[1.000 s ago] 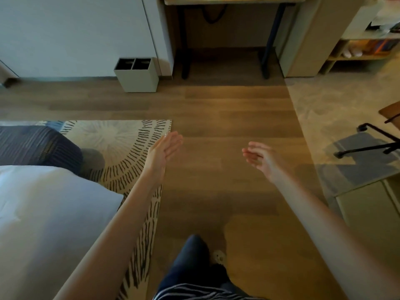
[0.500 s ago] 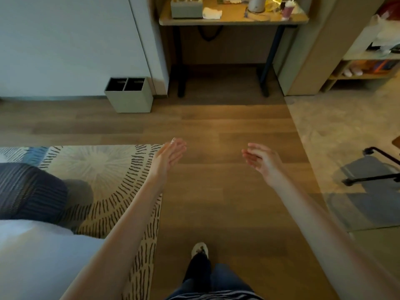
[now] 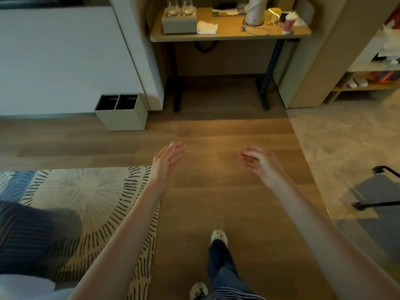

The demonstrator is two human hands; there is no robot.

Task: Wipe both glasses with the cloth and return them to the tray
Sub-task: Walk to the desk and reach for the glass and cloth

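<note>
A person stands well short of the desk, left hand and right hand spread and empty. Two glasses sit on the grey tray, a white cloth just beside it. The approach is under way; next comes reaching the cloth and a glass.

Chair cut off at right edge

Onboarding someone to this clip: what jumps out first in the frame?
Two bare arms stretch out mid-frame, left hand and right hand both open and empty over the wood floor. Far ahead, at the top, the desk holds two glasses standing on a grey tray, with the white cloth beside it on the right. A patterned rug lies lower left.
</note>
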